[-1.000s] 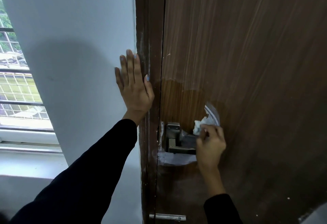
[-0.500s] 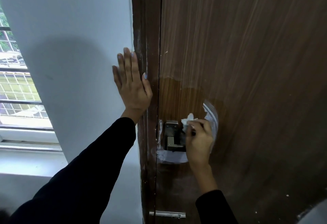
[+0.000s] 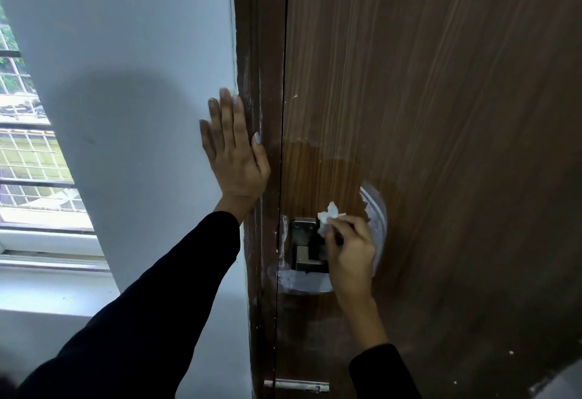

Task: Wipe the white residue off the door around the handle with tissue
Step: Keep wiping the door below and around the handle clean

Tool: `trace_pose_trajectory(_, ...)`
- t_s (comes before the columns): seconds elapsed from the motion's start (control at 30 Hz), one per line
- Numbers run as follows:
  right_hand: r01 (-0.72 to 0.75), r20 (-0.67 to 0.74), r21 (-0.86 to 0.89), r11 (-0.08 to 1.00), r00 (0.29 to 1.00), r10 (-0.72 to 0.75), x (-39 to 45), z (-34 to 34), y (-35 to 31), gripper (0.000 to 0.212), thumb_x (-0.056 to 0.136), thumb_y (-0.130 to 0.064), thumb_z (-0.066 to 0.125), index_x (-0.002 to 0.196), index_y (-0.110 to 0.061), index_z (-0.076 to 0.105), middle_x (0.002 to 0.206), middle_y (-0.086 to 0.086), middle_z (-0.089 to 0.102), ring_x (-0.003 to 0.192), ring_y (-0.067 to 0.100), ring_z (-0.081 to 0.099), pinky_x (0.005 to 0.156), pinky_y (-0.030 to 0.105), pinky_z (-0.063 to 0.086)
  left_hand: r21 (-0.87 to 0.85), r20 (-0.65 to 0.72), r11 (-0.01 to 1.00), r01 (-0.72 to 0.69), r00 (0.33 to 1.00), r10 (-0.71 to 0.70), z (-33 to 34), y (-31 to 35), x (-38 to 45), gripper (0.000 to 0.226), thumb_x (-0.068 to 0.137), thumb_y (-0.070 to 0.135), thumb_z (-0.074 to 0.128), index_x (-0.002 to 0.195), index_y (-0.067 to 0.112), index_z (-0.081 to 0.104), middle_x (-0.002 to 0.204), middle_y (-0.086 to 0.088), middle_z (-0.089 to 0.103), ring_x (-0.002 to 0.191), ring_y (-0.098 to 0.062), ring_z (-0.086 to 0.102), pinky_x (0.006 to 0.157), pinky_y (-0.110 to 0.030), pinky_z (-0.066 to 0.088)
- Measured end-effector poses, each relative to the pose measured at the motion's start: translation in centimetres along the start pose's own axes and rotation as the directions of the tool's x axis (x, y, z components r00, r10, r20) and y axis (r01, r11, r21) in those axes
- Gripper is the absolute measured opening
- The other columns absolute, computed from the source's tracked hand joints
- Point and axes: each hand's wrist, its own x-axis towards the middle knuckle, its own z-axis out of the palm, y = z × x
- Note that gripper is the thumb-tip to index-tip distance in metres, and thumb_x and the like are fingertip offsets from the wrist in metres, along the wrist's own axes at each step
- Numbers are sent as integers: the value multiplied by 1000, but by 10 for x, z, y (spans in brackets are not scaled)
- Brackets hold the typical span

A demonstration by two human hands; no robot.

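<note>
A brown wooden door (image 3: pixel 441 115) fills the right of the head view. Its metal handle plate (image 3: pixel 304 241) sits near the left edge. White residue (image 3: pixel 302 282) forms a patch below the handle and an arc to its right (image 3: pixel 376 209). My right hand (image 3: pixel 349 253) pinches a crumpled white tissue (image 3: pixel 327 214) against the door just above and right of the handle, hiding the lever. My left hand (image 3: pixel 234 156) lies flat, fingers spread, on the white wall beside the dark door frame (image 3: pixel 261 115).
A white wall (image 3: pixel 126 115) stands left of the frame, with a barred window (image 3: pixel 28 162) and its sill further left. A metal latch bolt (image 3: pixel 296 386) sits low on the door edge. A wiped, darker patch spreads above the handle.
My right hand with the tissue has slid left from the residue arc to the handle plate. My left hand stays pressed on the wall.
</note>
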Motion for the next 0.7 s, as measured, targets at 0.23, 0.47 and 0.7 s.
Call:
trace_pose_trajectory(0.23,-90,-295,54,995,950,101,10,-14,7,22,84,4,60,106,2,65,111,16,58,100,19,56,85,20,45,-16,-6,1000,-7,1000,7,2,-2,-1,55,96,27,30,147,7,24,153,-18,30,145,-32,20,119,-46,10)
trace_pose_trajectory(0.47,-46,-119,-18,999,992,43,-12,-8,22,22,84,6,59,104,2,66,112,17,59,103,27,58,89,29,45,-6,-8,1000,-6,1000,6,2,-1,-1,55,96,28,30,147,8,23,153,-19,29,144,-33,20,119,-47,10)
trace_pose_trajectory(0.7,-32,-321,14,999,946,35,19,-10,5,31,82,7,61,112,1,62,115,18,58,107,20,53,92,24,42,0,-8,1000,-3,1000,3,2,-1,-1,55,95,26,33,146,6,26,153,-18,30,145,-32,20,119,-44,8)
